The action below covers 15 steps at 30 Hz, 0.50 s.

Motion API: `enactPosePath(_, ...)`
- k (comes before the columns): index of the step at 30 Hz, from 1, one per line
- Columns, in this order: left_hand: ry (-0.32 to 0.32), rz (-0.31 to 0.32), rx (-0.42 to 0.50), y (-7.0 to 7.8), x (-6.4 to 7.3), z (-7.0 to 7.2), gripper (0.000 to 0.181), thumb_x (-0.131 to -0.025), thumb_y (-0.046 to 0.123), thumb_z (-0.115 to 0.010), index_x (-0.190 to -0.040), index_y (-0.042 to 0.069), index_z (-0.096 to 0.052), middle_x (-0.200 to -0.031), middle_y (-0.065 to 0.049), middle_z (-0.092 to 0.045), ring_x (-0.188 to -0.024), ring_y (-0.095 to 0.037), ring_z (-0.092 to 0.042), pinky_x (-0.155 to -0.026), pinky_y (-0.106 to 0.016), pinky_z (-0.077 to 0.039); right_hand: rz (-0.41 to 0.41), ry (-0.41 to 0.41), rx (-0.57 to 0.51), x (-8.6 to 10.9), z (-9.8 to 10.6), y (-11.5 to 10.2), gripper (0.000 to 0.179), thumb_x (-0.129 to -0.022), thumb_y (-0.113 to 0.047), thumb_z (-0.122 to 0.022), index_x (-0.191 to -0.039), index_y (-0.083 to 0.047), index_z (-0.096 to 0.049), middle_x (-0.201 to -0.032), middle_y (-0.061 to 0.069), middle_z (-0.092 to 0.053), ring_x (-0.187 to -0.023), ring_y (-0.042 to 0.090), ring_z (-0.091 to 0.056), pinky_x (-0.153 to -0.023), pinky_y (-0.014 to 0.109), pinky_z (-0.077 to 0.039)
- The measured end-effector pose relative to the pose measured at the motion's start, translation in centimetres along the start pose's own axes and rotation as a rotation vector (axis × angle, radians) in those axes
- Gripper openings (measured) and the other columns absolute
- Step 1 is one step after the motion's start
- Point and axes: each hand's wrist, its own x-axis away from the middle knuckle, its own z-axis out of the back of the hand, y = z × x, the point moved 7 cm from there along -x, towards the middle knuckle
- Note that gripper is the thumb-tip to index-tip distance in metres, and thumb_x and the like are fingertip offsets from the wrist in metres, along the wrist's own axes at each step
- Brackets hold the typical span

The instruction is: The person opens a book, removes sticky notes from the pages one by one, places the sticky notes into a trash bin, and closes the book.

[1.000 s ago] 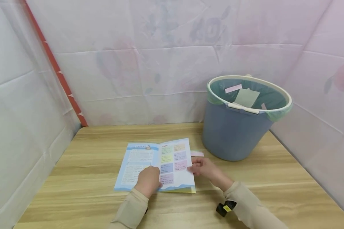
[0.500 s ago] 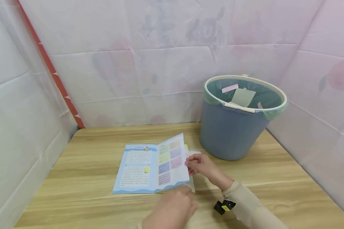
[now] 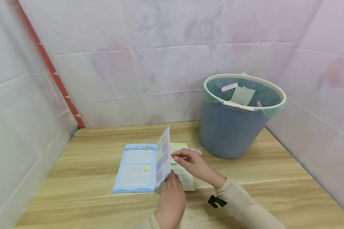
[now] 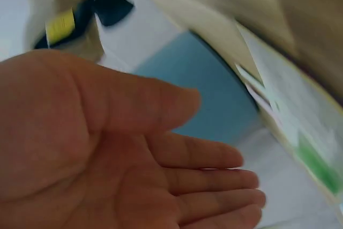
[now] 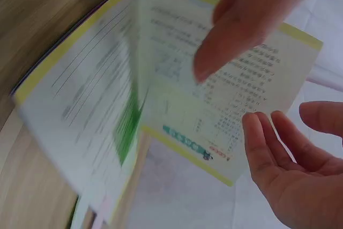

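An open booklet point(image 3: 136, 168) lies on the table, its blue-bordered left page flat. One leaf point(image 3: 164, 156) stands nearly upright at the fold, baring a yellow-edged page point(image 3: 186, 181) beneath that bears a green slip point(image 5: 128, 124). My left hand point(image 3: 172, 197) is low at the leaf's right side, its fingers straight and its fingertips at the leaf's lower edge. In the left wrist view its palm holds nothing. My right hand point(image 3: 199, 163) hovers over the bared page with fingers loosely bent; the right wrist view shows nothing between them, fingertips close to the leaf.
A blue bucket point(image 3: 229, 130) with a green liner stands at the back right, holding paper scraps point(image 3: 243, 96). Pale strips point(image 3: 197, 151) lie by the booklet's right edge. Cloth walls point(image 3: 109, 73) enclose the wooden table point(image 3: 83, 165) at the back and sides.
The leaf has risen from lying nearly flat to nearly upright. My left hand has moved from the booklet's middle to the leaf's right side; the right hand has let go and shifted left.
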Motion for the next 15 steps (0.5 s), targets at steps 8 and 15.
enactPosePath(8,-0.128,0.082,0.037,-2.3,-0.9,-0.4,0.041,-0.095,0.023,-0.054,-0.123,-0.008,-0.059,-0.128,-0.022,-0.058,-0.121,-0.034,-0.054,-0.102,-0.039,-0.043,0.137,-0.167,0.586,4.1,-2.2,1.0,0.021,-0.090,-0.002,-0.063,-0.110,0.006,-0.064,-0.111,0.018,-0.065,-0.103,0.032,-0.063,-0.087,0.042,-0.053)
enactPosePath(15,-0.215,0.112,0.021,-4.1,-1.0,-1.7,0.039,-0.094,0.021,-0.057,-0.122,-0.006,-0.061,-0.127,-0.021,-0.059,-0.120,-0.034,-0.055,-0.103,-0.038,-0.043,0.220,-0.281,0.638,5.6,-4.3,1.8,0.008,-0.087,-0.009,-0.070,-0.091,-0.009,-0.063,-0.110,0.010,-0.066,-0.095,0.023,-0.067,-0.078,0.032,-0.056)
